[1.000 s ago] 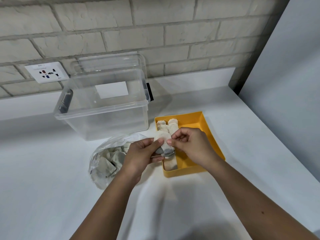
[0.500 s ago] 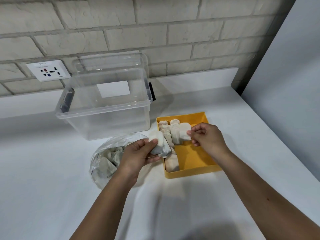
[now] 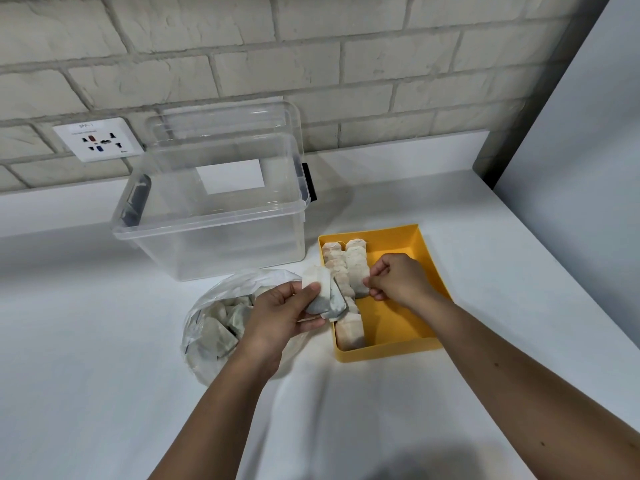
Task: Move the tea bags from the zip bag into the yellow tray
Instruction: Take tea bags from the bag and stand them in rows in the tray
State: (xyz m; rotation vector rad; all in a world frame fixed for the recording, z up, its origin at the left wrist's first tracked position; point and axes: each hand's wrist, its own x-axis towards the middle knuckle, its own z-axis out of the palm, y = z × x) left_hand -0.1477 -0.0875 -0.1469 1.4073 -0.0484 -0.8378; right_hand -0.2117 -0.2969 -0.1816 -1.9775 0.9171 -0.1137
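Plastic and bright, the yellow tray point(image 3: 431, 271) sits on the white table point(image 3: 519, 271). Just off the tray's left rim, my left hand point(image 3: 280, 317) curls fingers and thumb round a small bunch of tea bags point(image 3: 323, 296). Over the tray's middle, my right hand point(image 3: 398, 278) pinches the edge of one tea bag point(image 3: 356, 271), which lies beside the row of bags point(image 3: 349, 332) along the tray's left wall. Left of the tray, partly under my left wrist, the zip bag point(image 3: 214, 327) holds more tea bags. Behind the tray, to its left, stands a clear storage bin point(image 3: 214, 237).
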